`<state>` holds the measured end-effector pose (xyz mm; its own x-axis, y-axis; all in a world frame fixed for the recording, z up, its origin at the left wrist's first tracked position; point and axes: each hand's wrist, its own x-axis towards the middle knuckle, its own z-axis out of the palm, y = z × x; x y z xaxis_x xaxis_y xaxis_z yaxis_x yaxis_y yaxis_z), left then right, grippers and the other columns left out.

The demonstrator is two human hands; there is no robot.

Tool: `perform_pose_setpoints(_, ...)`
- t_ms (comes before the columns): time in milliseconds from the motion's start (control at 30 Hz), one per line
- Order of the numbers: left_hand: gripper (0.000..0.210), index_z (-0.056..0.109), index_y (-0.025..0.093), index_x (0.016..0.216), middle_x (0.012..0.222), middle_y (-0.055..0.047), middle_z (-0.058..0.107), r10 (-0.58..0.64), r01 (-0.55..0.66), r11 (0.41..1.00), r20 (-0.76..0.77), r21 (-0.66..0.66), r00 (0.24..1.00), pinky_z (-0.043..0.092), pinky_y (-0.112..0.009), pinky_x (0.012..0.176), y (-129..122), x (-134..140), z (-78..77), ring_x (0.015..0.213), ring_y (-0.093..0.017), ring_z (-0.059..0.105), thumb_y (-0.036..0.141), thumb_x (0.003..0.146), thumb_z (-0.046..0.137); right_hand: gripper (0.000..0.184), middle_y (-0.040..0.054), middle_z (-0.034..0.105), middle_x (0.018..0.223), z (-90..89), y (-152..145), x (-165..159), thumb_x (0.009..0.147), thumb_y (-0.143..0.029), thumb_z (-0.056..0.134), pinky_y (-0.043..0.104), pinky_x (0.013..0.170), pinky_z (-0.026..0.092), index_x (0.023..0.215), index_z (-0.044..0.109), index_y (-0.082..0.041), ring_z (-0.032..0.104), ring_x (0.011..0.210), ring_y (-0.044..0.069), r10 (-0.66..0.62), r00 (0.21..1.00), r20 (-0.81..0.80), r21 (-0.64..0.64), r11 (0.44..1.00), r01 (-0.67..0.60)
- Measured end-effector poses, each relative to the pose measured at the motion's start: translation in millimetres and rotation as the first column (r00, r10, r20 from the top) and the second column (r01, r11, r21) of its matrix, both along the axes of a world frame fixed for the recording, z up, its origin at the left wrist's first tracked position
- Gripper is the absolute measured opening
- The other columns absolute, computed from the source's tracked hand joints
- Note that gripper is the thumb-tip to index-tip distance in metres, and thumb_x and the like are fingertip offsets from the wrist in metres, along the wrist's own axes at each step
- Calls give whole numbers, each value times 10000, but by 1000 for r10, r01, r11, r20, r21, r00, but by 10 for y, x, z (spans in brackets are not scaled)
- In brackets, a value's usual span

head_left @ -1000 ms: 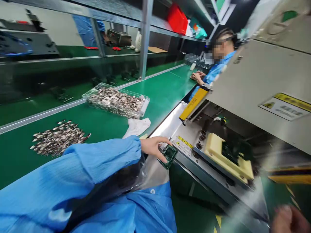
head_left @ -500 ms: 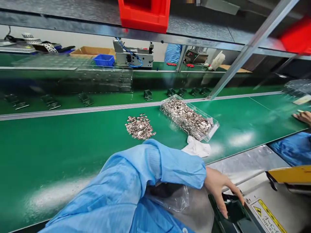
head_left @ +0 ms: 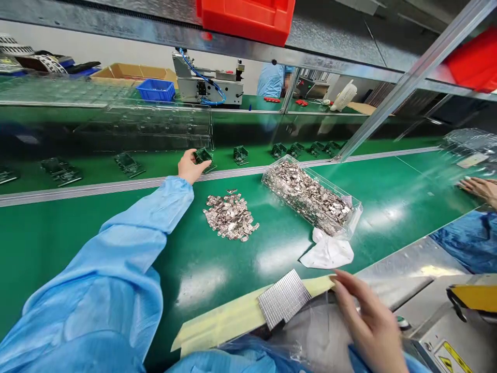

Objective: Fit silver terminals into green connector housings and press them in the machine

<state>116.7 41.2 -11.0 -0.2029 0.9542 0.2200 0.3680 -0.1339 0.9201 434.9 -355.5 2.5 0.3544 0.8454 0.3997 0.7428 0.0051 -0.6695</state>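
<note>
My left hand point(head_left: 190, 167) reaches to the far strip of the bench, thumb and fingers closed around a small dark green part point(head_left: 203, 158) that looks like a circuit-board assembly. Close to my body, my right hand point(head_left: 368, 321) pinches the right end of a pale yellow tape strip point(head_left: 217, 324). On that strip sits a silver sheet of small ridged pieces point(head_left: 284, 298). Between the hands, a loose pile of small silver metal pieces point(head_left: 231, 217) lies on the green surface. A clear tray point(head_left: 355, 220) full of similar pieces stands right of it.
Similar dark green parts point(head_left: 240, 154) stand in a row behind the metal rail point(head_left: 163, 181). A crumpled white cloth point(head_left: 328, 252) touches the tray's near end. Overhead runs a shelf with a red bin point(head_left: 248, 20). Another person's hand point(head_left: 479, 189) rests at the right edge.
My left hand has swung from the machine at lower right to the far strip, where a dark green part now is. My right hand and the tape strip with the silver sheet have come into view.
</note>
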Motion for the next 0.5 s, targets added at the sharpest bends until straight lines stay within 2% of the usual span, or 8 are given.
perform_pose_setpoints(33, 697, 502, 74, 1284, 1216, -201, 627, 22, -22, 1000, -3, -15, 1000, 477, -422, 1005, 139, -46, -63, 1138, -299, 609, 207, 665, 794, 204, 65, 713, 928, 1, 252, -96, 915, -371, 574, 326, 721, 569, 1016, 690, -238, 683, 832, 235, 178, 980, 88, -75, 982, -172)
perform_pose_setpoints(100, 728, 467, 64, 1321, 1261, -231, 599, 31, -30, 999, 6, -16, 1000, 453, -451, 1030, 330, -42, -158, 1189, -332, 580, 187, 675, 780, 216, 74, 700, 961, -29, 810, -279, 957, -261, 480, 320, 766, 564, 1040, 677, -231, 676, 880, 219, 439, 884, 159, -141, 897, -420)
perform_pose_setpoints(167, 760, 408, 71, 1371, 1325, -248, 553, 30, -31, 1000, 18, 7, 999, 442, -451, 1045, 402, 13, -235, 1252, -336, 536, 196, 707, 755, 225, 88, 677, 1017, -92, 1325, -423, 938, -187, 488, 340, 829, 550, 1075, 664, -217, 661, 932, 220, 562, 797, 221, -238, 824, -515)
perform_pose_setpoints(233, 774, 361, 112, 1406, 1411, -235, 482, 21, -23, 998, 24, 57, 999, 451, -419, 1045, 351, 8, -314, 1318, -314, 479, 224, 738, 733, 218, 96, 655, 1049, -156, 1699, -515, 901, -143, 533, 351, 853, 539, 1062, 665, -208, 654, 955, 227, 612, 745, 266, -370, 778, -507)
perform_pose_setpoints(300, 721, 374, 174, 1395, 1446, -189, 456, 10, -11, 994, 9, 113, 1000, 486, -383, 1010, 189, -148, -398, 1324, -278, 476, 259, 763, 710, 173, 90, 644, 1019, -190, 1913, -563, 889, -130, 549, 337, 833, 531, 991, 669, -202, 656, 924, 219, 647, 706, 287, -486, 734, -475)
perform_pose_setpoints(400, 530, 522, 213, 1247, 1300, -113, 591, 27, -17, 988, -69, 154, 997, 554, -348, 902, -183, -685, -511, 1188, -240, 589, 307, 756, 699, 148, 75, 636, 938, -168, 2040, -582, 917, -137, 499, 303, 766, 508, 888, 634, -189, 655, 825, 196, 707, 640, 301, -603, 661, -447)
perform_pose_setpoints(500, 336, 609, 177, 1050, 1086, -89, 661, 170, -146, 978, -167, 145, 971, 576, -358, 834, -534, -1380, -552, 1043, -234, 646, 322, 753, 667, 138, 86, 650, 899, -99, 2092, -611, 893, -104, 480, 298, 680, 463, 847, 592, -171, 658, 763, 209, 746, 577, 331, -726, 592, -349)
